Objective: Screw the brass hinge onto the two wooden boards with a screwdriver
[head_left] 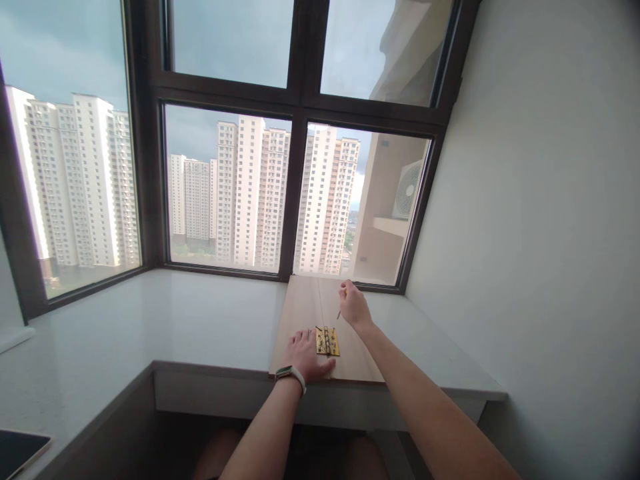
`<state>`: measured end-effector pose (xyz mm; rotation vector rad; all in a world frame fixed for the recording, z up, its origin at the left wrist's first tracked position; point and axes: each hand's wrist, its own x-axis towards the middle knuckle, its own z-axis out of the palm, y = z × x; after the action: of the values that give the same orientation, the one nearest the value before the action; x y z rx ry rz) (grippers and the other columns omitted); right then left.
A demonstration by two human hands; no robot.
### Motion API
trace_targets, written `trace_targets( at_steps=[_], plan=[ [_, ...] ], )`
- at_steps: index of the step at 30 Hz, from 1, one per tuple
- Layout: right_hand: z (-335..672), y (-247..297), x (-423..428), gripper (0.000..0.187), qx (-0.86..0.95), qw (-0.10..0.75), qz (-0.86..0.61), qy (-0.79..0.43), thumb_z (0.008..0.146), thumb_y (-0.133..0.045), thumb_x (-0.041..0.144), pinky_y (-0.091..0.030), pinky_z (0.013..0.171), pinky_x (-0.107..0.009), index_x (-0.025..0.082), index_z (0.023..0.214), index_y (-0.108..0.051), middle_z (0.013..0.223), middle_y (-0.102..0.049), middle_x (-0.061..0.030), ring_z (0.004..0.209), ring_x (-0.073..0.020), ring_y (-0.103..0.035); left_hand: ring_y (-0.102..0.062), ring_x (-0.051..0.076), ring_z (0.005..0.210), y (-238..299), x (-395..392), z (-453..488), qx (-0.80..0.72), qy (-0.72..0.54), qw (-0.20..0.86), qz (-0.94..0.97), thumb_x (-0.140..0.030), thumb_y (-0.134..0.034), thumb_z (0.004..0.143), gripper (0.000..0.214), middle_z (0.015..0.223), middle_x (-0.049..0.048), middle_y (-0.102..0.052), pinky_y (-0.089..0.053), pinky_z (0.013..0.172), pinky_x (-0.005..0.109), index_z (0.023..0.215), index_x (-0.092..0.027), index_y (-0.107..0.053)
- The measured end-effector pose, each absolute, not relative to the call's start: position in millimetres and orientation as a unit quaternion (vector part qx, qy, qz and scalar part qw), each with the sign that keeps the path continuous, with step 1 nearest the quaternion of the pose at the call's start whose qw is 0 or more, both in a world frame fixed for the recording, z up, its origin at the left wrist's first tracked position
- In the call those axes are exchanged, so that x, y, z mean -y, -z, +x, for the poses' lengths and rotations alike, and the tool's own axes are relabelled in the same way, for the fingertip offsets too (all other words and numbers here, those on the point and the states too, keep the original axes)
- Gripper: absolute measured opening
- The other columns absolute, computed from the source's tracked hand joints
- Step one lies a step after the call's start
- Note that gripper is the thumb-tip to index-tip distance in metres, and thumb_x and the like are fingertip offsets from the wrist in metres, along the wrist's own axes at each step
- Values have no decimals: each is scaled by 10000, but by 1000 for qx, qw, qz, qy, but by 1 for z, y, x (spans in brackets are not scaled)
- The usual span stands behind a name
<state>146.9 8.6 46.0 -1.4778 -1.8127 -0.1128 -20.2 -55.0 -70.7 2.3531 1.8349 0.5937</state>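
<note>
A brass-coloured hinge (327, 341) lies opened flat over the seam between wooden boards (300, 307). Several dark screws show on its leaves, and a couple stand up tilted near its far edge. My left hand (306, 357), with a banded watch on the wrist, rests on the wood with fingers stretched out, against the hinge's left and near edges. Above and to the right of the hinge, my right hand (354, 305) is closed around a screwdriver (339, 315). Its thin shaft points down, its tip apart from the hinge; most of the handle is hidden in the fist.
The boards lie on a white windowsill counter (215, 320) with a front edge close to me. Dark window frames (295, 200) rise behind, and a white wall (525, 233) stands on the right. A dark flat object (20, 450) lies at the lower left.
</note>
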Motion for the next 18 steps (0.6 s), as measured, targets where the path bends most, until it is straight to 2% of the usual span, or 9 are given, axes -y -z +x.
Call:
trace_targets(
  at_steps=[2,4,8,10,13,18],
  plan=[
    [147,-42,-7,256,724,378,-574,57,1029,-337,227,-404,768,-280,203,1181,-542,1126,-656,-100,946,-201,-620,-341,378,1392,71,55,-20,-602,-197,46,772,-842,-398,717,1063,1523,137,-443,-260,1144,484,1547,-178,-350],
    [147,-34,-7,286,737,340,-581,60,1037,-297,221,-402,750,-282,203,1180,-544,1122,-657,-108,916,-200,-623,-349,380,1386,72,54,-20,-599,-200,45,774,-842,-391,723,1063,1519,143,-445,-269,1138,487,1547,-173,-349],
    [150,-8,-8,275,746,196,-635,36,1045,-353,318,-394,716,-283,220,1135,-594,982,-712,-96,862,-211,-658,-365,387,1372,75,52,-21,-595,-206,41,776,-844,-396,720,1072,1505,164,-453,-282,1124,487,1542,-158,-353],
    [150,7,-10,268,743,132,-656,27,1037,-389,327,-412,740,-284,228,1119,-624,1025,-728,-103,919,-215,-677,-362,384,1375,76,51,-21,-596,-206,39,775,-851,-393,715,1078,1498,164,-460,-279,1127,483,1541,-160,-354],
    [149,23,-13,276,732,107,-673,16,1021,-429,328,-441,761,-286,212,1101,-666,1058,-739,-128,951,-218,-696,-368,377,1370,76,51,-21,-595,-206,40,776,-863,-378,713,1080,1490,159,-467,-273,1135,475,1538,-166,-361],
    [144,34,-21,393,714,87,-695,5,1019,-423,441,-484,797,-305,193,1063,-724,1064,-742,-174,988,-243,-711,-358,381,1376,74,53,-21,-590,-207,43,779,-835,-376,723,1036,1509,147,-450,-260,1141,484,1530,-184,-369]
  ],
)
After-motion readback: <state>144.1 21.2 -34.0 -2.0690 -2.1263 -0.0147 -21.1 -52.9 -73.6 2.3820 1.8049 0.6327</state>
